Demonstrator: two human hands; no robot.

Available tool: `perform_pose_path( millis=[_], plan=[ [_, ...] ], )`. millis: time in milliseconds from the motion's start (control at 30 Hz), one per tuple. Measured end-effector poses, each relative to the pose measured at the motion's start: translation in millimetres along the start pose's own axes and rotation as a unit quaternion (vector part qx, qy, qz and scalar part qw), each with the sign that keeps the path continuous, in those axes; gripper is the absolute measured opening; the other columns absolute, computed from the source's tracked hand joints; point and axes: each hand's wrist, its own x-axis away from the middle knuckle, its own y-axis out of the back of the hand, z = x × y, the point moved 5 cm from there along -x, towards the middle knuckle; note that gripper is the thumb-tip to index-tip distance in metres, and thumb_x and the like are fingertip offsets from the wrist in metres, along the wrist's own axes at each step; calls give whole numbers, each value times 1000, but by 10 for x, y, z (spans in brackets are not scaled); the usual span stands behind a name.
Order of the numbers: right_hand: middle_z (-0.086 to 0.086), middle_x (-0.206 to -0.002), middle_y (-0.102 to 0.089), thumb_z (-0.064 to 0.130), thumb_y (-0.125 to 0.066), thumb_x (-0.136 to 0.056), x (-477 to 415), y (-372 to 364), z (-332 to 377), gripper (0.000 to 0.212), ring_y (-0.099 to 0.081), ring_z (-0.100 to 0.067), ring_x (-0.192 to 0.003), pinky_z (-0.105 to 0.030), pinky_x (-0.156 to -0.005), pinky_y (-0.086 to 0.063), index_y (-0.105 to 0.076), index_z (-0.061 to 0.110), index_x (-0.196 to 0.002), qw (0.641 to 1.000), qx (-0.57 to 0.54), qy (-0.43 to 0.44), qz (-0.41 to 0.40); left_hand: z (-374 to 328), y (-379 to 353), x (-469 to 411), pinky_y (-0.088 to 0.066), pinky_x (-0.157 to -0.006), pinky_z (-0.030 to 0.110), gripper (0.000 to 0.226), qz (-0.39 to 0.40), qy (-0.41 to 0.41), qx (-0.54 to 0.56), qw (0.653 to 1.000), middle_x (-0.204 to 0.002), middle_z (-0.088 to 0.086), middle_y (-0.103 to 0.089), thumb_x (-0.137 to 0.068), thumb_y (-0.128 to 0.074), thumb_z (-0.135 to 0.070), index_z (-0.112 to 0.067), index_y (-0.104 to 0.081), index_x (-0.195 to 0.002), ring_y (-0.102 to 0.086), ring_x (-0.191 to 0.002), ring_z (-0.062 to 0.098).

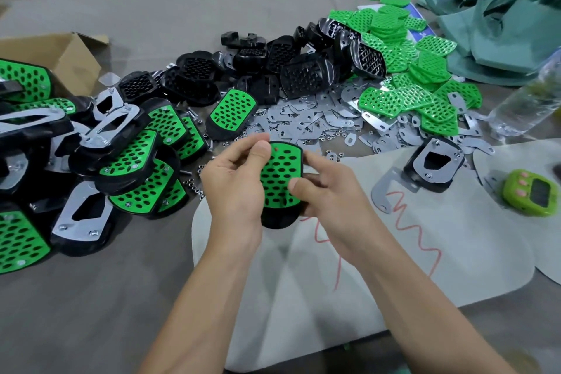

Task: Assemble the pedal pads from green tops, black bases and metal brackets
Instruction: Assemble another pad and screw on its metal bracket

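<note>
Green perforated plastic top (pixel 280 179) seated on a black moulded plastic base (pixel 277 220), held over the grey worktop (pixel 91 297) at centre. The left hand (pixel 235 191) and right hand (pixel 331 203) each curl their fingers (pixel 243 155) round the pad's long edges, thumbs on the green face. Judged light, stiff and fairly smooth, so best gripped by the edges. Flat grey metal brackets (pixel 306 120) lie at 12 o'clock, loose black bases (pixel 303 76) beyond them, spare green tops (pixel 403 94) at 2 o'clock and finished pads (pixel 133 167) at 9 o'clock.
</note>
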Motion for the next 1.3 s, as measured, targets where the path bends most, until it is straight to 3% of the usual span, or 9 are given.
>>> perform_pose_path(
  millis=[200,367,500,667,800,933,1033,1100,1300],
  plan=[
    [-17,-90,-77,6,-64,-78,7,97,-42,42,-75,-40,-88,-66,-84,-56,-74,21,-115,999,48,-15,6,-63,-5,-45,-52,-71,14,28,207,5,-100,973,-87,-6,-80,-82,-78,1,-25,-82,-90,-70,-77,5],
    [-21,-93,-74,25,-61,-85,-64,72,18,25,-71,-41,-92,-67,-83,-54,-76,21,-105,995,97,2,9,-44,9,-18,-53,-76,21,24,137,-8,-72,988,-84,-9,-75,-66,-79,-10,-29,-81,-81,-69,-79,9],
    [-32,-83,-62,26,-62,-87,-90,56,23,24,-54,-22,-72,-69,-71,-53,-73,5,-88,994,107,20,-30,-21,-23,29,-49,-80,21,17,149,-46,-161,975,-87,-16,-74,-74,-69,-26,-36,-77,-84,-67,-85,4],
    [-26,-71,-52,36,-57,-84,-82,25,1,38,-37,-20,-59,-42,-52,-36,-66,0,-81,970,226,58,-76,101,11,-24,-45,-72,10,6,107,-40,-202,973,-84,-18,-75,-76,-69,-33,-35,-74,-80,-66,-81,-2],
    [-14,-80,-70,23,-58,-85,-108,-68,-36,28,-61,-29,-73,-48,-72,-53,-72,18,-109,975,221,16,-13,186,68,-98,-46,-70,10,8,70,-37,-168,983,-81,-19,-75,-84,-69,-29,-31,-77,-81,-65,-76,-5],
    [-1,-95,-78,-17,-56,-82,-124,-148,-134,69,-72,-22,-85,-50,-70,-56,-59,27,-135,990,138,-25,16,272,207,-206,-57,-91,39,17,59,41,-99,992,-101,-6,-78,-96,-66,-17,-27,-79,-104,-71,-94,12],
    [-4,-99,-79,-22,-54,-85,-145,-82,-156,65,-77,-23,-82,-28,-58,-57,-63,32,-121,999,36,-28,-28,326,287,-202,-61,-71,32,41,156,87,-104,979,-108,0,-78,-94,-67,-1,-28,-68,-124,-75,-92,16],
    [-5,-99,-79,-24,-52,-84,-158,-84,-154,68,-77,-24,-82,-29,-60,-58,-63,31,-123,999,19,-14,-37,331,338,-155,-61,-60,35,38,192,95,-116,970,-99,5,-80,-92,-66,7,-22,-69,-117,-77,-85,24],
    [14,-111,-75,-5,-64,-77,-254,-250,-93,76,-71,-9,-100,-28,-89,-54,-55,42,-136,963,265,45,0,270,506,-164,-60,-86,38,44,130,21,-136,982,-93,1,-81,-82,-73,10,-26,-73,-106,-78,-91,19]
  ],
)
